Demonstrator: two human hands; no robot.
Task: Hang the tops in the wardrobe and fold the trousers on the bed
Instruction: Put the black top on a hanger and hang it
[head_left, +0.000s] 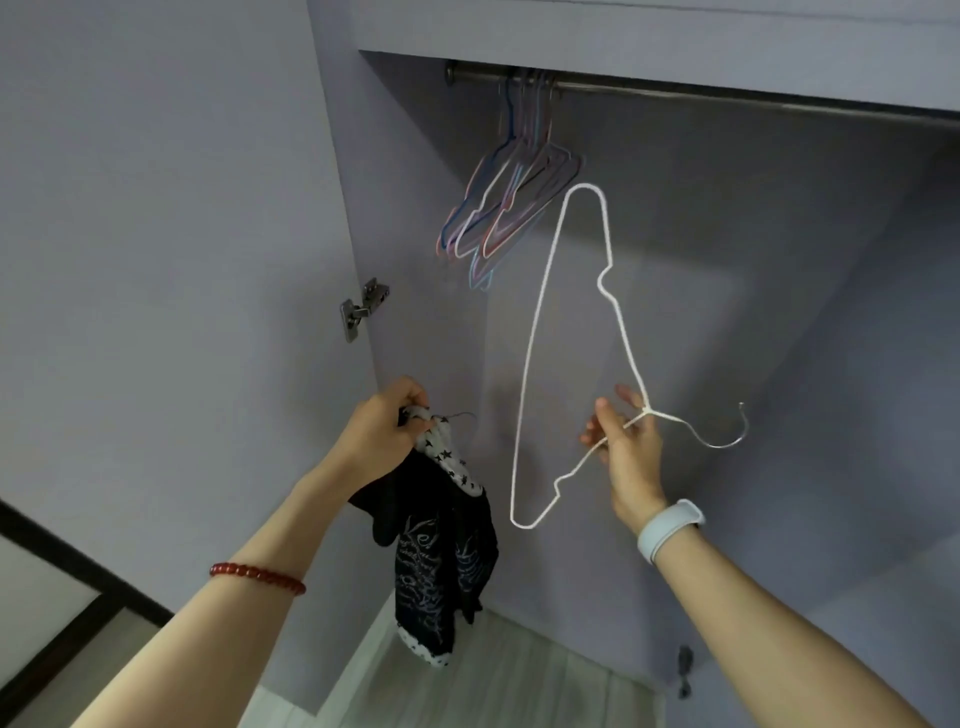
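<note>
My left hand (382, 434) grips a black top (441, 551) with white star-print trim by its neck; the garment hangs down bunched in front of the open wardrobe. A thin dark hook pokes out at its collar. My right hand (626, 441) pinches a white wire hanger (530, 364) at its neck, the hanger turned sideways with its hook (727, 436) pointing right and its long bar running up toward the rail. The hanger is empty and does not touch the top.
A metal rail (675, 93) crosses the top of the lilac wardrobe. Several empty coloured hangers (506, 208) crowd its left end. The open door with a hinge (361, 312) stands left. A pale wooden wardrobe floor (493, 675) lies below.
</note>
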